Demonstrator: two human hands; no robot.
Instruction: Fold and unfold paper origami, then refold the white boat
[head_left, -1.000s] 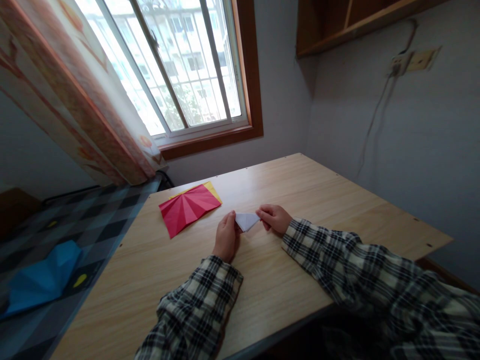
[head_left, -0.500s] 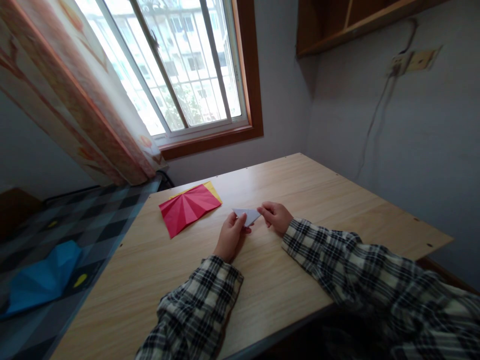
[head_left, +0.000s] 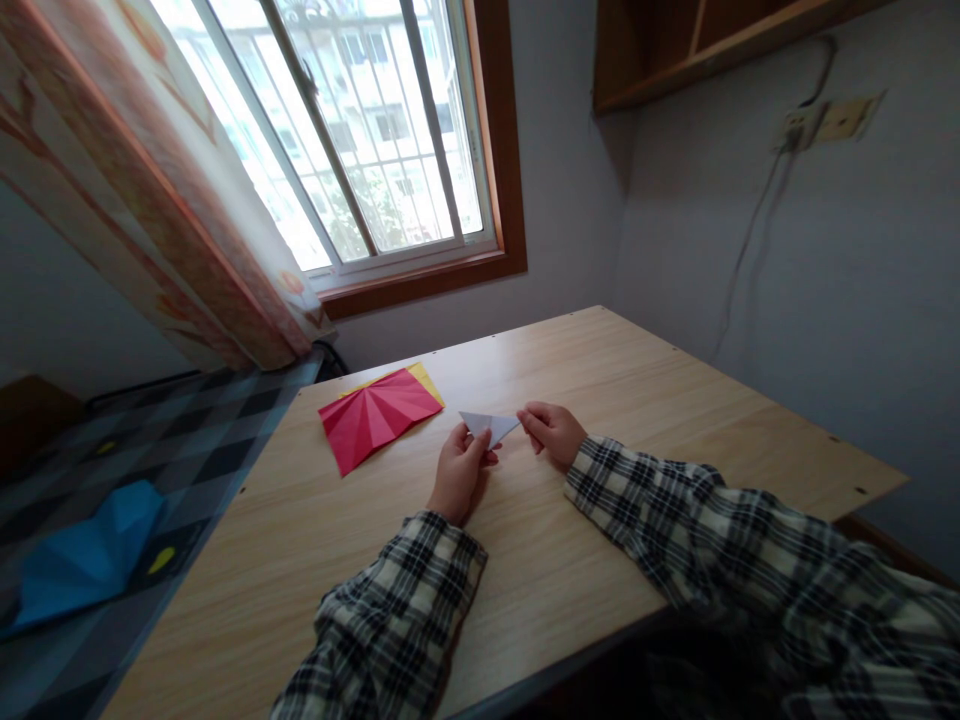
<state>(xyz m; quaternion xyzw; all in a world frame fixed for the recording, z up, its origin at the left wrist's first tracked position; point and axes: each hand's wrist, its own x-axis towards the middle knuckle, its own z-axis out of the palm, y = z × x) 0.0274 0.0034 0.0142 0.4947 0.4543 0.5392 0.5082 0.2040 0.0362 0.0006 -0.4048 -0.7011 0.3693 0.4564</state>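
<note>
A small pale sheet of folded paper [head_left: 491, 425], triangular in outline, is held above the wooden table. My left hand [head_left: 459, 468] is closed on its lower part, the thumb lying across the front face. At the paper's right tip, my right hand [head_left: 553, 433] pinches the corner between thumb and fingers. To the left of the hands lies a creased red sheet of paper [head_left: 379, 418] with fan-like folds. A yellow sheet [head_left: 426, 380] shows from beneath its far edge.
A creased blue paper [head_left: 90, 555] rests on the checked bed cover [head_left: 247, 430] left of the table [head_left: 600, 370]. Behind the table are a window [head_left: 375, 130] and a curtain [head_left: 187, 200]. A wooden shelf [head_left: 675, 60] hangs on the wall at upper right.
The pale paper has tilted slightly, its left tip rising and shifting left, and more of its face shows. Both hands have barely moved; the red, yellow and blue sheets stay put.
</note>
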